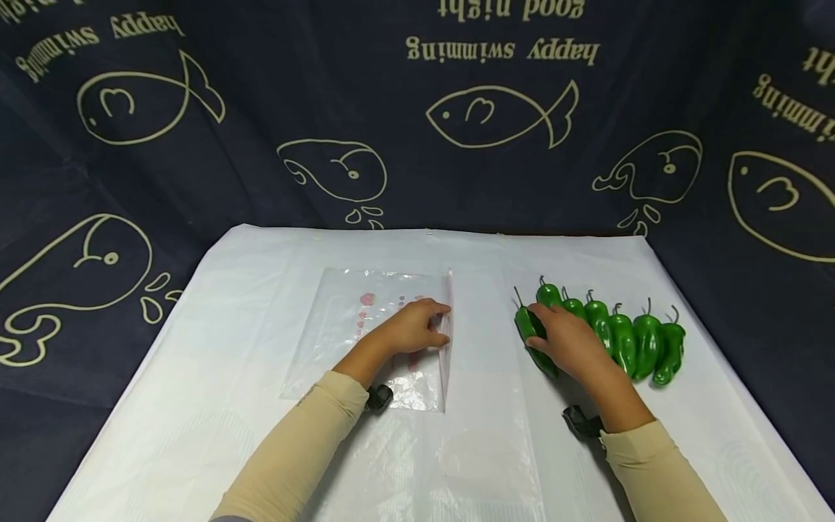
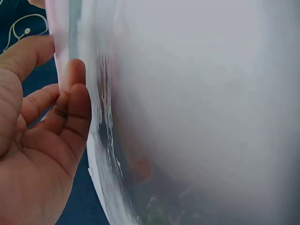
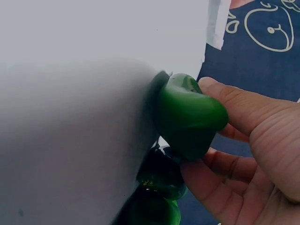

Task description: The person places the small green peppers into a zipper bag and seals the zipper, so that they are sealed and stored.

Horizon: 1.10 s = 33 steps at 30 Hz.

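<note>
At the near edge of the table, two beige sleeves (image 1: 300,449) reach forward, the forearms angling in toward each other, a small black device (image 1: 380,399) at each wrist. The left hand (image 1: 412,328) lies over the right side of a clear plastic bag (image 1: 326,333), palm turned inward; its fingers are loosely bent, thumb and forefinger parted, the tips touching the bag's pink-edged side without a clear grip. The bag lies flat, printed with small pink and red motifs.

Across a gap of table, the right hand (image 1: 566,339) reaches down and to the left, thumb on one side and fingers on the other, holding a green pepper (image 1: 527,328) by its middle. This pepper slants, stem pointing away from the person; whether it is off the surface I cannot tell. Six more peppers (image 1: 648,341) stand in a close row just to its right, stems also at the far end.

Underneath is a white, slightly glossy table cover (image 1: 215,312). Beyond it hangs a dark blue cloth (image 1: 404,181) with cream fish, whales and upside-down lettering.
</note>
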Each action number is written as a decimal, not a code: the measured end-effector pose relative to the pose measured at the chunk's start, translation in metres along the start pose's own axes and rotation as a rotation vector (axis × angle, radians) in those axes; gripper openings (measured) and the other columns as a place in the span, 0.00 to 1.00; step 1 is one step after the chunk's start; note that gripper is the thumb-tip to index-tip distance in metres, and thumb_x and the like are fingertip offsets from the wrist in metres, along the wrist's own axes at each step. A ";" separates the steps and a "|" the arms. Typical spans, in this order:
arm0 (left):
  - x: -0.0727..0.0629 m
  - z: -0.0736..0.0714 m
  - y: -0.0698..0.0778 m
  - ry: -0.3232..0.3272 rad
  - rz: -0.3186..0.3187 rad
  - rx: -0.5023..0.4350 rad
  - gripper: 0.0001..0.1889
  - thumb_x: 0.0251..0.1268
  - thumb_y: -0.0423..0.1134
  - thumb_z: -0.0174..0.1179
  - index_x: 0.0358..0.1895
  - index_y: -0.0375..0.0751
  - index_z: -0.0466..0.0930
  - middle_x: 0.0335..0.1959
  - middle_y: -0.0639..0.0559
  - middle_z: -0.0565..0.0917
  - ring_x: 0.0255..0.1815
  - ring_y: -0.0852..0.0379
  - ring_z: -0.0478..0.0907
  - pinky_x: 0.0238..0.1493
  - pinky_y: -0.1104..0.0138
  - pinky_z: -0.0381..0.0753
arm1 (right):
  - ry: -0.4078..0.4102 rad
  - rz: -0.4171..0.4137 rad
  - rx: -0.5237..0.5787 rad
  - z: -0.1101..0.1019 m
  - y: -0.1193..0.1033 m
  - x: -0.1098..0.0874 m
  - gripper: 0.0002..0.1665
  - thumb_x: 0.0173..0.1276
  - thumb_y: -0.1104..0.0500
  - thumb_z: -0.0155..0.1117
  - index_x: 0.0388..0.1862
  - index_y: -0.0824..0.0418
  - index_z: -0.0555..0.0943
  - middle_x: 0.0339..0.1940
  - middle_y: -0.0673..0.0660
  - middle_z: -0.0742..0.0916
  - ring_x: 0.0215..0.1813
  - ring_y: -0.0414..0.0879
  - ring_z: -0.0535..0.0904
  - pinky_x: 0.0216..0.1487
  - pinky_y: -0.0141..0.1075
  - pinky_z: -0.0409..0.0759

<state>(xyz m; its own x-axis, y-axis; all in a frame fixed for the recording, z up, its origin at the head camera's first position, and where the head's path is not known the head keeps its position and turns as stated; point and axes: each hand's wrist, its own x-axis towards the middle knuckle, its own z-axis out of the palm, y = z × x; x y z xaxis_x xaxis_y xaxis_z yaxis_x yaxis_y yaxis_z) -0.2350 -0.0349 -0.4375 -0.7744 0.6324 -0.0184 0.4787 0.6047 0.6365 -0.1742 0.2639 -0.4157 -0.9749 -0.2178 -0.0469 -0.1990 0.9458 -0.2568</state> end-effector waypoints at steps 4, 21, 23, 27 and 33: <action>-0.002 0.000 0.001 0.022 -0.055 -0.101 0.30 0.59 0.36 0.68 0.66 0.35 0.74 0.50 0.46 0.79 0.25 0.62 0.76 0.38 0.71 0.79 | -0.008 0.006 0.005 -0.001 -0.002 -0.001 0.40 0.65 0.54 0.71 0.72 0.65 0.67 0.64 0.78 0.73 0.58 0.72 0.74 0.51 0.63 0.77; -0.007 0.001 0.003 0.063 -0.211 -0.597 0.29 0.56 0.25 0.58 0.66 0.33 0.74 0.54 0.41 0.79 0.28 0.57 0.81 0.33 0.67 0.84 | -0.002 -0.002 0.023 -0.001 0.000 -0.001 0.40 0.66 0.55 0.71 0.72 0.65 0.66 0.64 0.78 0.72 0.59 0.73 0.74 0.52 0.64 0.76; -0.007 0.003 0.003 0.065 -0.223 -0.635 0.29 0.56 0.24 0.58 0.66 0.32 0.73 0.53 0.40 0.78 0.29 0.57 0.81 0.35 0.66 0.85 | -0.004 0.002 0.026 0.000 0.000 -0.001 0.40 0.66 0.55 0.70 0.72 0.65 0.66 0.65 0.78 0.72 0.59 0.73 0.73 0.52 0.64 0.76; -0.005 0.007 0.002 0.078 -0.235 -0.635 0.29 0.57 0.24 0.59 0.66 0.31 0.73 0.52 0.40 0.78 0.30 0.57 0.82 0.35 0.66 0.85 | 0.000 0.003 0.031 0.000 0.000 -0.002 0.40 0.66 0.55 0.70 0.72 0.64 0.66 0.64 0.78 0.73 0.59 0.73 0.73 0.52 0.64 0.76; -0.002 0.012 0.003 0.086 -0.220 -0.487 0.26 0.60 0.29 0.63 0.64 0.33 0.75 0.50 0.44 0.79 0.34 0.59 0.81 0.33 0.70 0.82 | 0.001 0.001 0.035 0.001 0.000 -0.002 0.40 0.66 0.54 0.70 0.73 0.64 0.66 0.65 0.78 0.72 0.59 0.73 0.73 0.52 0.64 0.76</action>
<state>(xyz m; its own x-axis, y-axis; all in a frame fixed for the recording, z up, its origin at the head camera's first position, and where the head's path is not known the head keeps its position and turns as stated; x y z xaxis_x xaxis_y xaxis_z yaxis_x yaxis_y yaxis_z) -0.2270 -0.0277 -0.4449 -0.8754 0.4621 -0.1418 0.0699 0.4113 0.9088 -0.1725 0.2642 -0.4164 -0.9752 -0.2163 -0.0462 -0.1940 0.9369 -0.2908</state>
